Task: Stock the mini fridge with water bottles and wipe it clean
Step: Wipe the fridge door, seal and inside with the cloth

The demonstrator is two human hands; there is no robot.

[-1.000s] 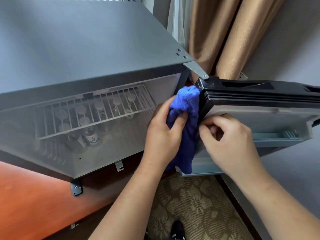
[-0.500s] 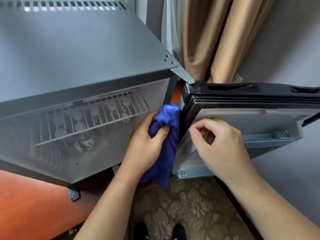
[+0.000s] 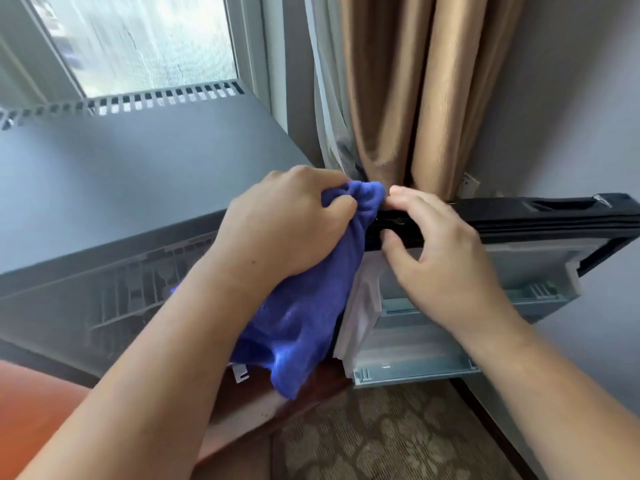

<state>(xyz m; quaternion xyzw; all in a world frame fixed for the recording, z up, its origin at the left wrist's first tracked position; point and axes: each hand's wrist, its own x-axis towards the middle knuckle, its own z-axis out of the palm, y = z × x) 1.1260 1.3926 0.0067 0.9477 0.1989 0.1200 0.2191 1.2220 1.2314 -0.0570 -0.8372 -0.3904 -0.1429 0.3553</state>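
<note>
- Left hand (image 3: pixel 287 220) at frame centre, fist clenched round a bunched blue microfibre cloth (image 3: pixel 311 306); top of the cloth pressed at the hinge-side upper corner of the open fridge door, rest hanging down lower centre.
- Right hand (image 3: pixel 440 258) just right of the cloth, fingers and thumb pinching the black rubber door gasket (image 3: pixel 519 223) along the door's top edge; looks like it is spreading or steadying the seal, exact grip hard to tell.
- Grey metal mini fridge (image 3: pixel 138 174) fills the left half; its black-edged door with pale plastic inner shelves (image 3: pixel 433 362) swings out to the right.
- White wire shelf (image 3: pixel 138 292) inside is blurred; bottles not readable here.
- Step, by my read: wiping phase, working the door seal near the hinge; stocking can't be confirmed from this frame.
- Next move likely needs the cloth run along the gasket folds while the other hand keeps the seal open, with light pressure so the rubber doesn't pull out of its groove.
- Surroundings: orange-brown wooden cabinet (image 3: pixel 31 410) lower left under the fridge, patterned brown carpet (image 3: pixel 398 438) bottom centre.
- Tan curtain (image 3: pixel 408 98) with a sheer white layer upper centre, window (image 3: pixel 145 39) upper left, grey wall (image 3: pixel 571 98) on the right.
</note>
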